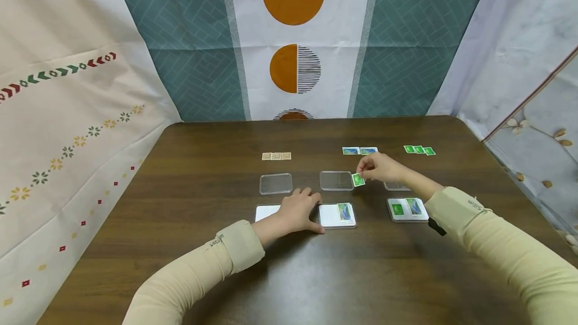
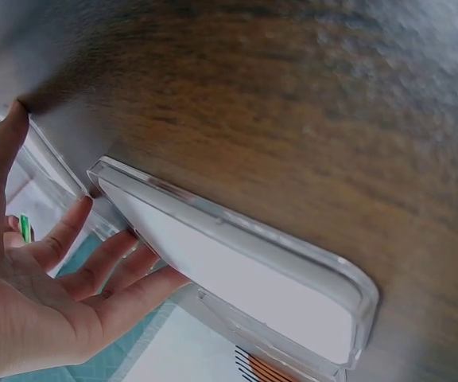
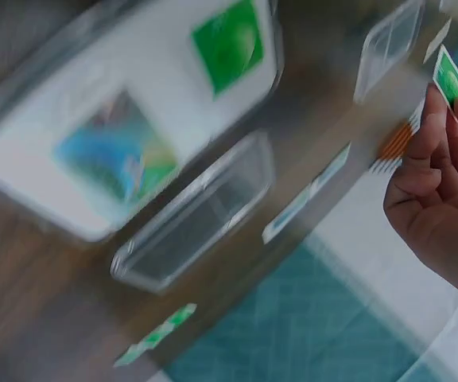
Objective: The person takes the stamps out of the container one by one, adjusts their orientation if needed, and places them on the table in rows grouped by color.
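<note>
My right hand pinches a small green stamp between thumb and fingers, above the table beside the middle clear lid. My left hand lies spread between two shallow clear cases with white inserts. Its fingertips are at the edge of the left case, and its thumb is by the middle case. On the middle case's white insert sits a blue bird stamp. The right case holds a green stamp and a bird stamp. My left hand partly hides the left case.
Behind the cases lie a left clear lid and a right clear lid, partly covered by my right arm. Farther back are rows of tan stamps, blue bird stamps and green stamps on the brown table.
</note>
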A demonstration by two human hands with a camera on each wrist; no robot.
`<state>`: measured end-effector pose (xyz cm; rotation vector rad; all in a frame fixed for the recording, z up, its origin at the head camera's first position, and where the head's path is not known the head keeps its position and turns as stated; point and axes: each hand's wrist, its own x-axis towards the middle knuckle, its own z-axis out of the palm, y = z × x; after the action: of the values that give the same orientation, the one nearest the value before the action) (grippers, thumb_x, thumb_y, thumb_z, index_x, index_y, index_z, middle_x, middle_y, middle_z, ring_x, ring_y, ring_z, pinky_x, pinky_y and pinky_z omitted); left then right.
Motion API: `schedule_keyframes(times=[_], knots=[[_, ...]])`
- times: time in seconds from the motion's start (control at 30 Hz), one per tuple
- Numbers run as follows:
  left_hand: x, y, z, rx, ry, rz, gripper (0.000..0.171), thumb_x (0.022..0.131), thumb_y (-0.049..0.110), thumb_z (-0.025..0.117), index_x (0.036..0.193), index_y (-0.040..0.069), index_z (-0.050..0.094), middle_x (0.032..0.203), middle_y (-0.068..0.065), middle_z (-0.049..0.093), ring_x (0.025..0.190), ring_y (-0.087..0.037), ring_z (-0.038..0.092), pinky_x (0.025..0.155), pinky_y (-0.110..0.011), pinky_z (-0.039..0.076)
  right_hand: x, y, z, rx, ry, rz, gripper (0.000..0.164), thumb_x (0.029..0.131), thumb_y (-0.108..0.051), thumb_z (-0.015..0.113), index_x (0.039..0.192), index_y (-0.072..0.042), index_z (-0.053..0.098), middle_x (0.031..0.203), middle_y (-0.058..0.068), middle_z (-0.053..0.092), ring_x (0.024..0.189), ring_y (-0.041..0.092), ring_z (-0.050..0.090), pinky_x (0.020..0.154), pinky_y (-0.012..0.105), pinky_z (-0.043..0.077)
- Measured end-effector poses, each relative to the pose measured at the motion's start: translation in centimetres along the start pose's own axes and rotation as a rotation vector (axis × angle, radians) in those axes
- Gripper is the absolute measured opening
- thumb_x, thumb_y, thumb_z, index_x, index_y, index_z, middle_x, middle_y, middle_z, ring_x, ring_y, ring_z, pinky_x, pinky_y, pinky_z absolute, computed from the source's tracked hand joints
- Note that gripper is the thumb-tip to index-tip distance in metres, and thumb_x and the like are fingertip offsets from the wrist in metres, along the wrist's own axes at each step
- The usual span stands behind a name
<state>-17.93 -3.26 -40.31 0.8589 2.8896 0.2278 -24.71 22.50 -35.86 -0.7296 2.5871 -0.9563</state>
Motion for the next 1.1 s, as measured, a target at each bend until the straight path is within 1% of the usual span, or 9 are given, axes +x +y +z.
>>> schedule_keyframes(times=[0.1,0.23,0.4,0.53,0.6,0.73,0.9,0.97,1.1], knots=[[0.0,0.0,0.0,0.0,0.002,0.001,0.065,0.064,0.058,0.078,0.112,0.02,0.058,0.111,-0.003,0.058,0.099,-0.025,0.055,0.065,-0.038,0.05,0.0,0.9,-1.1,-0.036,-0.019,0.009,0.006,0.085,0.001,0.06,0.084,0.005,0.064,0.073,0.013,0.065,0.063,0.012,0.054,0.057,0.022,0.044],[-0.2,0.1,0.0,0.0,-0.008,0.008,0.065,0.064,0.058,0.078,0.112,0.019,0.058,0.111,-0.004,0.058,0.098,-0.025,0.055,0.065,-0.038,0.05,-0.2,2.1,-2.1,-0.034,-0.027,0.009,0.007,0.084,0.001,0.062,0.084,0.007,0.064,0.072,0.013,0.066,0.063,0.01,0.057,0.058,0.02,0.045],[-0.2,0.3,-0.1,0.008,-0.004,0.021,0.066,0.064,0.058,0.078,0.113,0.018,0.058,0.11,-0.004,0.058,0.097,-0.024,0.055,0.066,-0.038,0.051,-0.4,3.3,-3.0,0.023,0.029,0.062,0.009,0.082,0.001,0.064,0.084,0.009,0.064,0.07,0.012,0.066,0.061,0.006,0.058,0.058,0.02,0.048],[-0.3,0.4,-0.1,0.003,-0.009,0.019,0.066,0.064,0.058,0.078,0.112,0.018,0.058,0.108,-0.003,0.058,0.095,-0.024,0.055,0.065,-0.037,0.05,-0.4,4.3,-3.7,0.015,0.072,0.108,0.009,0.083,0.0,0.064,0.086,0.008,0.065,0.07,0.007,0.065,0.06,0.005,0.054,0.058,0.021,0.046],[-0.4,0.4,-0.2,-0.002,-0.011,0.015,0.066,0.064,0.058,0.078,0.112,0.018,0.058,0.108,-0.003,0.058,0.095,-0.023,0.055,0.065,-0.037,0.05,-0.2,4.8,-4.2,-0.013,0.089,0.119,0.009,0.084,-0.001,0.064,0.087,0.008,0.065,0.07,0.007,0.065,0.06,0.006,0.054,0.057,0.022,0.044],[-0.3,0.3,-0.1,0.001,-0.006,0.015,0.066,0.063,0.058,0.078,0.113,0.018,0.058,0.108,-0.003,0.058,0.094,-0.023,0.055,0.064,-0.037,0.05,0.0,5.9,-5.3,-0.084,0.137,0.138,0.01,0.085,-0.002,0.064,0.088,0.007,0.065,0.072,0.013,0.067,0.063,0.011,0.056,0.058,0.024,0.044],[-0.2,0.1,0.0,0.005,-0.01,0.015,0.067,0.064,0.059,0.078,0.113,0.019,0.058,0.108,-0.003,0.058,0.096,-0.023,0.055,0.065,-0.037,0.05,0.3,7.8,-6.6,-0.199,0.191,0.159,0.011,0.084,-0.004,0.066,0.086,0.006,0.066,0.073,0.013,0.068,0.064,0.009,0.055,0.06,0.025,0.043],[-0.1,0.1,-0.1,0.002,-0.011,0.012,0.067,0.064,0.058,0.078,0.113,0.019,0.058,0.108,-0.003,0.058,0.096,-0.024,0.055,0.065,-0.037,0.05,0.5,8.5,-6.9,-0.221,0.21,0.171,0.01,0.084,-0.004,0.066,0.086,0.006,0.066,0.073,0.013,0.069,0.063,0.008,0.054,0.06,0.025,0.043],[0.1,0.0,-0.2,-0.007,-0.002,0.013,0.066,0.063,0.057,0.079,0.112,0.018,0.058,0.108,-0.004,0.058,0.097,-0.025,0.055,0.066,-0.039,0.05,0.6,9.3,-7.4,-0.234,0.247,0.181,0.01,0.084,-0.003,0.064,0.087,0.007,0.065,0.073,0.016,0.068,0.064,0.01,0.053,0.059,0.027,0.043]])
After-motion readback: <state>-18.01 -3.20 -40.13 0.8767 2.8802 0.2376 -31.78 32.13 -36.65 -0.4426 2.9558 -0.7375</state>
